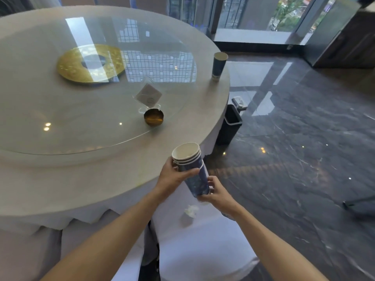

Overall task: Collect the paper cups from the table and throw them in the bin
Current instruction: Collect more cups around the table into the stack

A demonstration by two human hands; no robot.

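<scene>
I hold a stack of nested dark blue paper cups (194, 173) just off the near right edge of the round table (60, 179). My left hand (172, 177) wraps the upper part of the stack, below the white rims. My right hand (215, 193) grips its base from underneath. One more dark blue paper cup (218, 65) stands upright alone at the table's far right edge. A dark bin (230, 126) with an open top sits on the floor by the table's right side, partly hidden under the tablecloth.
A glass turntable (60, 118) covers the table's middle, carrying a gold disc (91, 63), a clear card stand (149, 96) and a brass ashtray (153, 117). A white-covered chair (198, 250) with a crumpled tissue (190, 210) is below my hands. Glossy dark stone floor lies to the right.
</scene>
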